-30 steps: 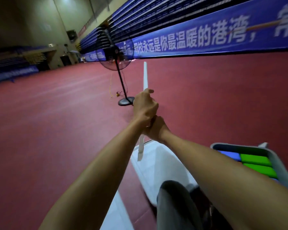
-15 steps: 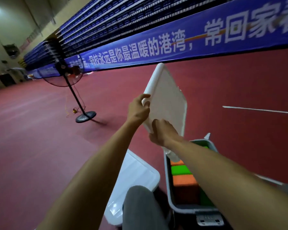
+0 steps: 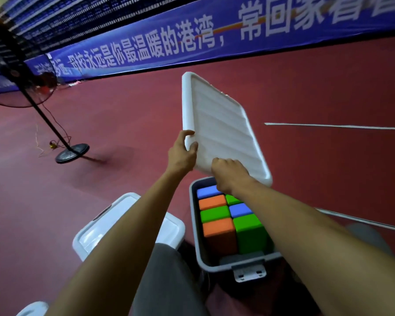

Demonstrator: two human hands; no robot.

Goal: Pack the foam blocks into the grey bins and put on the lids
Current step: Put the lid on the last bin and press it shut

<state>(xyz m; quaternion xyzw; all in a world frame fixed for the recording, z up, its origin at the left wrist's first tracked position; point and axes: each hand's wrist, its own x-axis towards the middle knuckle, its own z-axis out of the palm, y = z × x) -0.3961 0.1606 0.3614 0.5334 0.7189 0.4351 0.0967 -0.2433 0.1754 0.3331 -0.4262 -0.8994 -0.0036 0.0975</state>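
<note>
Head view: my left hand [image 3: 182,152] and right hand [image 3: 231,176] grip the white ribbed plastic lid [image 3: 219,124], tilted over the full grey plastic bin [image 3: 194,226]; next I must level and lower it.

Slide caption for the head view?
White lid tilted over the grey bin of foam blocks, held by left hand and right hand.
</note>
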